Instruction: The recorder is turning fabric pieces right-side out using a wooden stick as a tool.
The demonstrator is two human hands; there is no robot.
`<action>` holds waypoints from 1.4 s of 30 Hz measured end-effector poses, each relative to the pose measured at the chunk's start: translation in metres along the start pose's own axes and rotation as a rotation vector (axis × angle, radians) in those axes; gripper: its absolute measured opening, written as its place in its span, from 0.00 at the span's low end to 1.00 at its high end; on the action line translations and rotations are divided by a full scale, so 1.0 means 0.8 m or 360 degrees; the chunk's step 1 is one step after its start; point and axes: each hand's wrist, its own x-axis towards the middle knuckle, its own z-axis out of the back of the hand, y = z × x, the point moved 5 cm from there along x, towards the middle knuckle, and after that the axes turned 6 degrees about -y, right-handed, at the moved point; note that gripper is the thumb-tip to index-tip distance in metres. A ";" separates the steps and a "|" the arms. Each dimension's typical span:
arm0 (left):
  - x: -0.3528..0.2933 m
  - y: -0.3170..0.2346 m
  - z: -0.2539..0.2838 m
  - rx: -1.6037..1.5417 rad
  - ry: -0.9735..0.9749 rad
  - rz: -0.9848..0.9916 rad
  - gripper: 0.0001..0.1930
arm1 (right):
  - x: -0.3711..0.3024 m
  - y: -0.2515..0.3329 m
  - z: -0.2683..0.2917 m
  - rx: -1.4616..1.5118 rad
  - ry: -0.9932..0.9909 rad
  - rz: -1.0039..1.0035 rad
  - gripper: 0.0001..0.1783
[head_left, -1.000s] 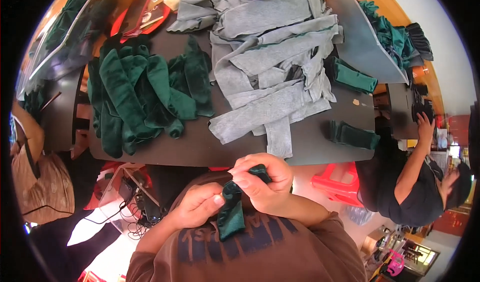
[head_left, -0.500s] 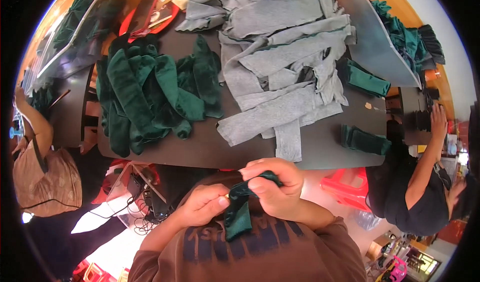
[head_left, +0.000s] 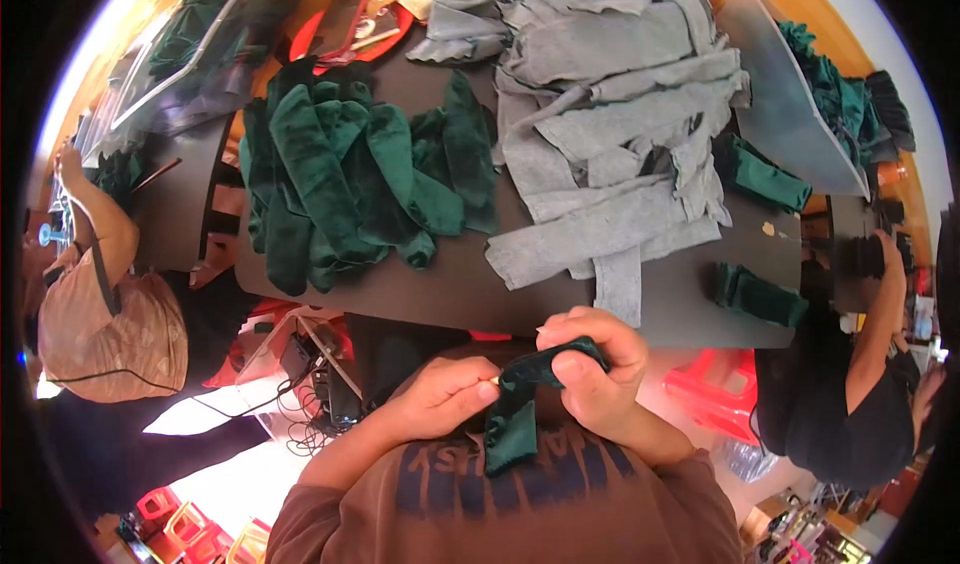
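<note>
A strip of dark green velvety cloth (head_left: 512, 434) hangs in front of my chest, folded over at its top. My right hand (head_left: 610, 364) pinches the folded upper end between thumb and fingers. Beside the cloth's left edge, my left hand (head_left: 446, 396) is closed in a pinch. A small pale yellowish tip shows at its fingertips, touching or very near the cloth; what it belongs to is hidden in the hand.
On the dark table (head_left: 400, 299) lie stuffed-looking green velvet tubes (head_left: 340, 179), grey fabric strips (head_left: 600, 214) and two folded green bundles (head_left: 765, 296). Clear panels (head_left: 795, 84) flank it. A red tray (head_left: 385, 49) sits behind. People work at both sides; a red stool (head_left: 715, 389) stands right.
The whole scene has shifted rightward in the picture as the view turned slightly left. My hands keep nearly the same pose, with the green cloth still between them.
</note>
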 end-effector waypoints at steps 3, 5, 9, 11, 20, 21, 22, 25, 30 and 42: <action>0.001 -0.005 0.003 0.0219 0.0037 -0.0106 0.10 | 0.003 0.007 0.000 -0.0041 0.0104 0.0015 0.10; 0.001 -0.003 0.001 0.0277 0.0073 -0.0142 0.09 | 0.006 0.014 0.001 -0.0081 0.0078 0.0050 0.09; 0.003 -0.005 -0.001 0.0297 0.0039 -0.0242 0.09 | 0.007 0.020 -0.007 -0.0215 0.0219 -0.0038 0.08; 0.001 -0.001 -0.005 0.0327 0.0012 -0.0281 0.09 | 0.007 0.018 -0.010 -0.0270 0.0228 -0.0057 0.08; -0.009 0.009 0.002 0.0226 -0.0075 -0.0061 0.10 | 0.008 0.013 -0.015 -0.0075 0.0355 -0.0216 0.10; -0.010 0.005 0.004 0.0208 -0.0103 -0.0107 0.09 | 0.005 0.011 -0.016 -0.0056 0.0327 -0.0223 0.11; -0.011 0.002 0.007 0.0189 -0.0131 -0.0153 0.09 | 0.003 0.010 -0.017 -0.0036 0.0299 -0.0230 0.12; -0.008 0.004 0.009 0.0276 -0.0074 -0.0131 0.08 | 0.002 0.013 -0.018 -0.0072 0.0331 -0.0176 0.12; -0.003 0.000 0.011 0.0437 -0.0064 -0.0332 0.06 | 0.005 0.014 -0.018 -0.0087 0.0397 -0.0157 0.10; -0.006 -0.011 0.009 0.0591 -0.0065 -0.0463 0.05 | -0.002 0.006 -0.026 -0.0037 0.0485 -0.0083 0.09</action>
